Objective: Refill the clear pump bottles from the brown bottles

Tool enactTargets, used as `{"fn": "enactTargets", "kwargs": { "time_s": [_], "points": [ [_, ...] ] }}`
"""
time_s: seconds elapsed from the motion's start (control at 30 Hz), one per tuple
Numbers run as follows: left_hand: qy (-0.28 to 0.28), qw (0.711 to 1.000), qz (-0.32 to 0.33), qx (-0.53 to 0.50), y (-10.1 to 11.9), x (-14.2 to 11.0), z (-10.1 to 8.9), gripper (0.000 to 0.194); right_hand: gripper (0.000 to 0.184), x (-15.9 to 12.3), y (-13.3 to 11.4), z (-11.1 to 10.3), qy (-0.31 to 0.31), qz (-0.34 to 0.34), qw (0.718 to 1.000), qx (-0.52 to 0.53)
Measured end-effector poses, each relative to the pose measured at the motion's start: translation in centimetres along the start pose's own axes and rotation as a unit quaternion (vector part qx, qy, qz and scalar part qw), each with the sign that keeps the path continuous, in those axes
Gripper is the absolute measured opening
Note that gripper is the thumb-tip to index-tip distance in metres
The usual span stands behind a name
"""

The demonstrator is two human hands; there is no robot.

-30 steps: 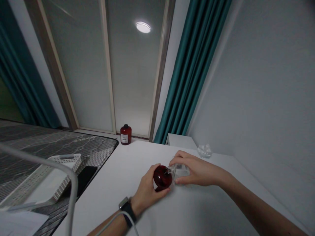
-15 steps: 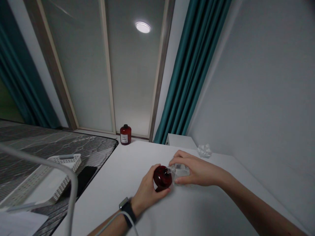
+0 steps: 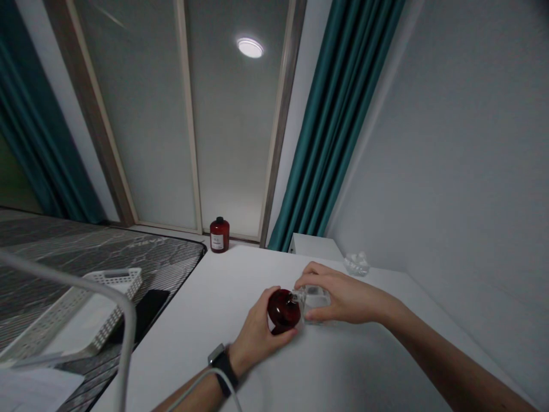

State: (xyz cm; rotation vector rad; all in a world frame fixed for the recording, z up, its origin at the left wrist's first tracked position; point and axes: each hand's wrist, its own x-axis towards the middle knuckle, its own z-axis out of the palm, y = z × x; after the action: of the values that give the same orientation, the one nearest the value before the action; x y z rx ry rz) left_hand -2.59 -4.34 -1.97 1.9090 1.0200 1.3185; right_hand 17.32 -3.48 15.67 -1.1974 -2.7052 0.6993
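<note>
Around a dark red glass bottle (image 3: 283, 309) curl the fingers of my left hand (image 3: 261, 331), low over the white table (image 3: 240, 274). My right hand (image 3: 338, 296) grips a small clear glass bottle (image 3: 316, 298), tipped on its side so that its neck points left. That neck meets the red bottle's mouth; whether liquid is flowing between them I cannot tell. Part of a white label shows on the red bottle beside my left palm.
Another red bottle (image 3: 219, 235) with a black cap stands at the table's far left corner. Crumpled clear plastic (image 3: 356, 264) lies near the wall. Left of the table are a white basket (image 3: 124, 280) and a black flat object (image 3: 150, 306). A grey cable (image 3: 128, 337) crosses the left foreground.
</note>
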Motion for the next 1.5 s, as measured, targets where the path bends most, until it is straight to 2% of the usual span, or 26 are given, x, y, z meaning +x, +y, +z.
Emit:
{"fn": "enactTargets", "kwargs": {
  "time_s": [0.67, 1.03, 1.5],
  "points": [
    [0.007, 0.999, 0.017, 0.039, -0.24, 0.08, -0.26, 0.072, 0.045, 0.07, 0.00, -0.12, -0.007, -0.001, 1.000, -0.004],
    [-0.006, 0.999, -0.001, 0.039, -0.30, 0.10, -0.24, 0.071, 0.045, 0.26, 0.30, -0.04, -0.002, -0.011, 1.000, -0.015],
    [0.009, 0.999, -0.001, 0.038, -0.19, 0.19, -0.35, 0.072, 0.045, 0.67, 0.04, -0.27, -0.009, -0.012, 1.000, -0.023]
  ]
}}
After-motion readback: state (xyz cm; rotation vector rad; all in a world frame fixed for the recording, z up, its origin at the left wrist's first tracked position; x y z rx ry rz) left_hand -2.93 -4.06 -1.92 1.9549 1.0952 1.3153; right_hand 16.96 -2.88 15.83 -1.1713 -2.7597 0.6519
